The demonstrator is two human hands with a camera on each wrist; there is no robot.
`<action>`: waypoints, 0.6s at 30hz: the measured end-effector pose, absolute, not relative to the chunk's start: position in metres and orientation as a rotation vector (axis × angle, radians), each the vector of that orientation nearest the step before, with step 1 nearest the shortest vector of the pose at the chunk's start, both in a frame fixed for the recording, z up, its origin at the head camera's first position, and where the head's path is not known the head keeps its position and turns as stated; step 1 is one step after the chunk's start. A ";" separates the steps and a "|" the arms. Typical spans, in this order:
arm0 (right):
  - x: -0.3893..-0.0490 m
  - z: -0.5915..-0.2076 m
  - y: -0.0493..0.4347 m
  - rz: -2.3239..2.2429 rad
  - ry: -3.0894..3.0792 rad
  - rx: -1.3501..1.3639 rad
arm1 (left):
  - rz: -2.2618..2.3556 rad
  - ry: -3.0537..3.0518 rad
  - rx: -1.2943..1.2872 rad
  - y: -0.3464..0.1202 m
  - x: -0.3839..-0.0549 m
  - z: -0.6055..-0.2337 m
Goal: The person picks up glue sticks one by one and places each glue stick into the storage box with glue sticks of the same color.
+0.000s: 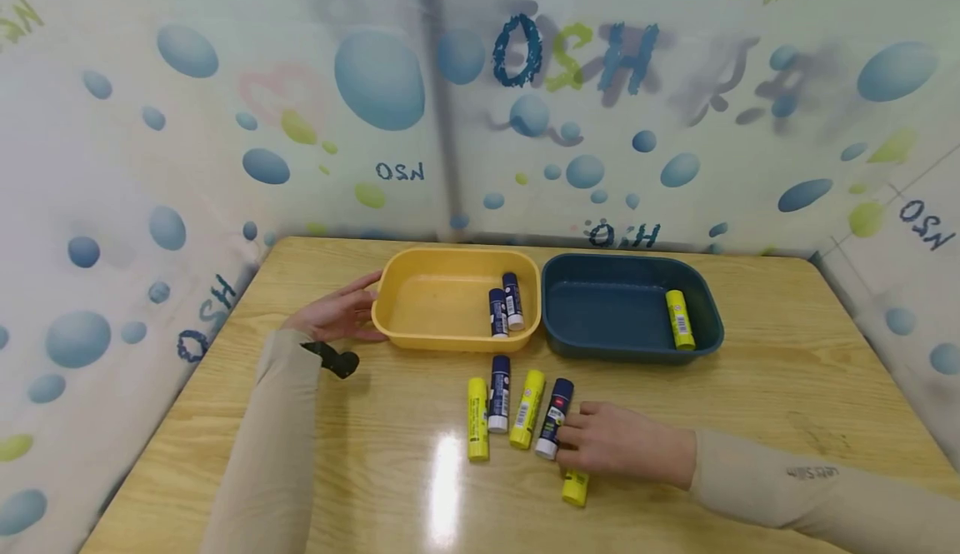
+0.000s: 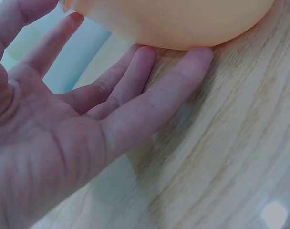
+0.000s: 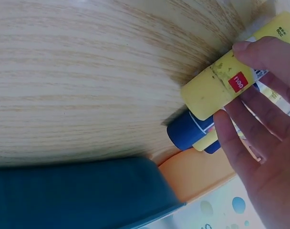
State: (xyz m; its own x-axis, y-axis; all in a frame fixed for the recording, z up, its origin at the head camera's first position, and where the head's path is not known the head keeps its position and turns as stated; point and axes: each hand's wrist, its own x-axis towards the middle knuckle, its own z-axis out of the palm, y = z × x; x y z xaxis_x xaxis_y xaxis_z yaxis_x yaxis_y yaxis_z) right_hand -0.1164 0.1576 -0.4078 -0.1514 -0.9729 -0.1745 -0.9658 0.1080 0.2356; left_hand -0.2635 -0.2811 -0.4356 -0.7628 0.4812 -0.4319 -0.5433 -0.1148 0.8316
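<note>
My right hand (image 1: 622, 446) holds a yellow glue stick (image 3: 226, 78) between thumb and fingers at the right end of a row of glue sticks. In the head view only the lower end of that stick shows under the hand. Just left of it lies a navy glue stick (image 1: 555, 417), then a yellow one (image 1: 528, 409), another navy one (image 1: 499, 394) and another yellow one (image 1: 477, 417). At the left, the loosely spread fingers of my left hand (image 1: 341, 312) touch the side of a yellow-orange bin (image 2: 183, 24).
Two navy glue sticks (image 1: 513, 300) lie at the right end of the yellow-orange bin. Beside it stands a dark blue bin (image 1: 600, 308) with one yellow glue stick (image 1: 680, 319) in it. A patterned curtain (image 1: 480, 121) hangs behind the wooden table (image 1: 772, 354).
</note>
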 end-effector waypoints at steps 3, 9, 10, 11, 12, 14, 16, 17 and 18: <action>-0.116 -0.406 0.158 -0.461 -2.320 2.025 | 1.938 1.475 -0.064 -0.282 -0.263 -0.437; -0.116 -0.403 0.160 -0.493 -2.317 1.991 | 1.935 1.472 -0.059 -0.283 -0.264 -0.437; -0.117 -0.402 0.160 -0.496 -2.321 1.984 | 1.933 1.476 -0.060 -0.283 -0.263 -0.437; -0.117 -0.401 0.161 -0.502 -2.322 1.977 | 1.935 1.475 -0.061 -0.283 -0.263 -0.437; -0.117 -0.400 0.161 -0.508 -2.320 1.966 | 1.935 1.475 -0.061 -0.283 -0.263 -0.437; -0.118 -0.397 0.163 -0.502 -2.323 1.948 | 1.934 1.476 -0.054 -0.283 -0.263 -0.437; -0.120 -0.393 0.164 -0.491 -2.323 1.930 | 1.932 1.476 -0.041 -0.282 -0.263 -0.437; -0.121 -0.391 0.165 -0.484 -2.321 1.918 | 1.931 1.475 -0.035 -0.282 -0.263 -0.437; -0.122 -0.389 0.167 -0.478 -2.319 1.906 | 1.931 1.473 -0.029 -0.282 -0.263 -0.437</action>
